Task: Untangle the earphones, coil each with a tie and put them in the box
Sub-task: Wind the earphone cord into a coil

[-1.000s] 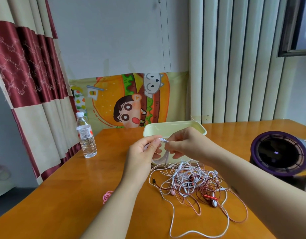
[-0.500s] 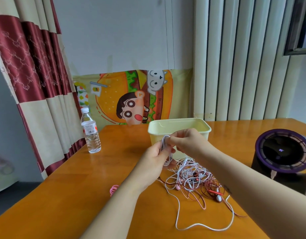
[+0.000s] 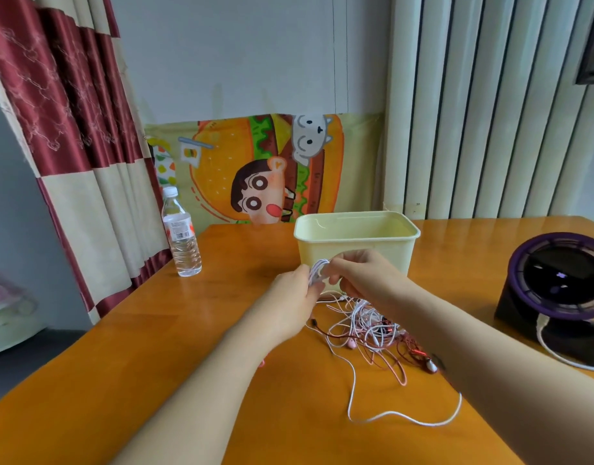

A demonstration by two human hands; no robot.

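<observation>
Clock dirs are read from the hands, 12 = away from the person.

The wooden table [image 3: 121, 364] fills the lower view, orange-brown and glossy. Behind it are a red-and-cream curtain [image 3: 71, 162] at 10-11 and pale vertical blinds [image 3: 490, 112] at 1-2. A cartoon burger cloth [image 3: 255, 169] hangs on the wall at 12.

A black fan [image 3: 557, 290] w/ a purple ring stands on the table at 3, well apart from the hands. Its white cable runs off toward the right edge. The cream box [image 3: 356, 250] sits open-topped at 12, just beyond the hands. Its near wall hides the bottom, so contents can't be told. A water bottle [image 3: 181, 239], upright and capped, stands at 10 near the table edge by the curtain.

Forearms come in from approx 7 and 4. The L hand [image 3: 288, 297] has its back to the camera. Its fingers curl round a small coil [image 3: 317, 271] of white earphone cord, held above the table in front of the box's near wall. The R hand [image 3: 366, 280] meets it from 3, fingers curled and pinching the same coil on its right side. So both hands are gripping the coil.

The tangle of earphones [image 3: 372, 327], white, pink and red cords, lies on the table at 5, just below the R wrist. The R forearm partly hides it. One loose white cord [image 3: 399, 414] trails from it toward 6 and loops on the wood. A small pink bit [image 3: 262, 363] peeks from under the L forearm at 7, too hidden to tell what it is.
</observation>
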